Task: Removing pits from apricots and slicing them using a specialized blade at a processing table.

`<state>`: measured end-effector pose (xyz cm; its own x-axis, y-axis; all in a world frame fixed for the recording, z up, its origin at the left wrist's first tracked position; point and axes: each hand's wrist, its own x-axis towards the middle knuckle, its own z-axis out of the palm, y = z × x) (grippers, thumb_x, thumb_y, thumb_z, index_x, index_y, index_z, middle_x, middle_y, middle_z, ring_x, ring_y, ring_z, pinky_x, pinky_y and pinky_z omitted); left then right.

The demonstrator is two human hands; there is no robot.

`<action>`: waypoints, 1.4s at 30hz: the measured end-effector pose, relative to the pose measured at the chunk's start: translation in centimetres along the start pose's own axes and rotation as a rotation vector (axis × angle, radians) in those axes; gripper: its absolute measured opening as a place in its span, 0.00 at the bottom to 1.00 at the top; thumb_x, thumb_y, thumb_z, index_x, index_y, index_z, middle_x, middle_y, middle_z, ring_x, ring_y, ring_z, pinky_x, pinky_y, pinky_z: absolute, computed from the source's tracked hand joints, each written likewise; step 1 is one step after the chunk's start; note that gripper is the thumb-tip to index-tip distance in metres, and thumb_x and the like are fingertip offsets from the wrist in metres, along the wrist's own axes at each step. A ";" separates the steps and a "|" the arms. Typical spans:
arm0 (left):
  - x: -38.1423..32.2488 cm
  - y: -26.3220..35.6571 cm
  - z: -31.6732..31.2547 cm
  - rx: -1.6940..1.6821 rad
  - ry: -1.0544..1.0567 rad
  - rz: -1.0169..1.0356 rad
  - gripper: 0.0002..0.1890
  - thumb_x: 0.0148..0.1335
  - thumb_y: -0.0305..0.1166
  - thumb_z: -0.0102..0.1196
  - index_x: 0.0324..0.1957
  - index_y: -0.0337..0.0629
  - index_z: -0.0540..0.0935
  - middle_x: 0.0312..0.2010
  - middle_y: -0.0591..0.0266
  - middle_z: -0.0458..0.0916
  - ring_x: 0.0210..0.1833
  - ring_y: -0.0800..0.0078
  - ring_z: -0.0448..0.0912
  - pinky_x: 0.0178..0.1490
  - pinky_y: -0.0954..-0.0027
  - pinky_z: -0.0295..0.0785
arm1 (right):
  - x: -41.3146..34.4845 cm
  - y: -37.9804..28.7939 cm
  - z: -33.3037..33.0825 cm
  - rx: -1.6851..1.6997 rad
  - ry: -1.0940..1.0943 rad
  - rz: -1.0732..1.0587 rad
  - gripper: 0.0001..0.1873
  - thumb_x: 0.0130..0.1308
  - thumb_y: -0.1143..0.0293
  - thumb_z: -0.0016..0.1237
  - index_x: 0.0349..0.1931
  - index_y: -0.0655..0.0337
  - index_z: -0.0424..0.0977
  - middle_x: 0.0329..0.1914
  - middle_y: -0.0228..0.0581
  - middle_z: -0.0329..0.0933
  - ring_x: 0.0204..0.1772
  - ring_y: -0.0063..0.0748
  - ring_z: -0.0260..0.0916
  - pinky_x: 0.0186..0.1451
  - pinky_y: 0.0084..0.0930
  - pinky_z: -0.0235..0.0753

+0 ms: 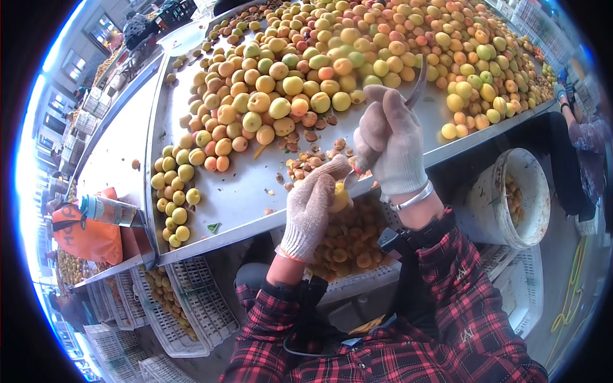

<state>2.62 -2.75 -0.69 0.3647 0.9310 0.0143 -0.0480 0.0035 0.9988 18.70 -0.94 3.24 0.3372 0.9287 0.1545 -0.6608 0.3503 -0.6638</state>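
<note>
My gloved left hand (313, 203) grips a yellow apricot (340, 198) above the table's front edge. My gloved right hand (392, 134) is closed around a metal tool; its curved, pointed end (419, 84) sticks up past the knuckles. Below the same fist, a spoon-like metal end (351, 180) meets the apricot. Loose apricot pits (306, 165) lie on the metal table (249, 191) just beyond my hands. Under them, a white plastic crate (354, 287) holds many orange apricot pieces (349, 244).
A large heap of whole apricots (292, 86) covers much of the table. At right stands a white bucket (500, 191) with pits inside. An orange bag (88, 234) and a water bottle (110, 210) sit at left. Crates (191, 306) stand below; a person (589, 148) is at far right.
</note>
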 end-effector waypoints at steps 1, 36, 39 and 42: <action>0.0 0.0 0.1 0.002 -0.004 -0.004 0.17 0.70 0.31 0.43 0.53 0.30 0.79 0.42 0.62 0.82 0.40 0.80 0.75 0.47 0.76 0.72 | 0.1 0.0 0.0 0.001 0.006 -0.001 0.21 0.71 0.53 0.47 0.46 0.65 0.73 0.16 0.23 0.56 0.17 0.17 0.52 0.20 0.20 0.60; -0.8 -0.8 1.1 0.228 0.111 0.194 0.16 0.72 0.32 0.43 0.51 0.30 0.78 0.34 0.65 0.78 0.35 0.81 0.72 0.40 0.77 0.68 | -2.4 1.9 2.3 -0.167 -0.010 0.160 0.12 0.73 0.63 0.47 0.38 0.64 0.73 0.14 0.24 0.57 0.14 0.15 0.48 0.16 0.18 0.51; -0.9 -0.7 0.8 0.164 0.098 0.136 0.16 0.72 0.32 0.41 0.47 0.30 0.79 0.31 0.65 0.77 0.34 0.80 0.72 0.40 0.76 0.69 | -2.0 1.9 1.5 0.038 -0.141 0.272 0.09 0.71 0.67 0.50 0.36 0.65 0.73 0.14 0.23 0.61 0.13 0.13 0.55 0.13 0.16 0.55; -1.2 -1.3 0.2 0.028 0.068 -0.073 0.11 0.66 0.29 0.50 0.45 0.32 0.77 0.32 0.62 0.78 0.36 0.73 0.76 0.42 0.72 0.70 | -2.1 1.8 1.2 0.132 -0.248 0.336 0.11 0.71 0.64 0.49 0.35 0.64 0.73 0.14 0.23 0.58 0.13 0.14 0.53 0.13 0.16 0.55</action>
<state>2.40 -3.99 -1.97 0.3026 0.9512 -0.0606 0.0025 0.0628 0.9980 15.97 -2.09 2.64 -0.0716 0.9892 0.1276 -0.7915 0.0215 -0.6108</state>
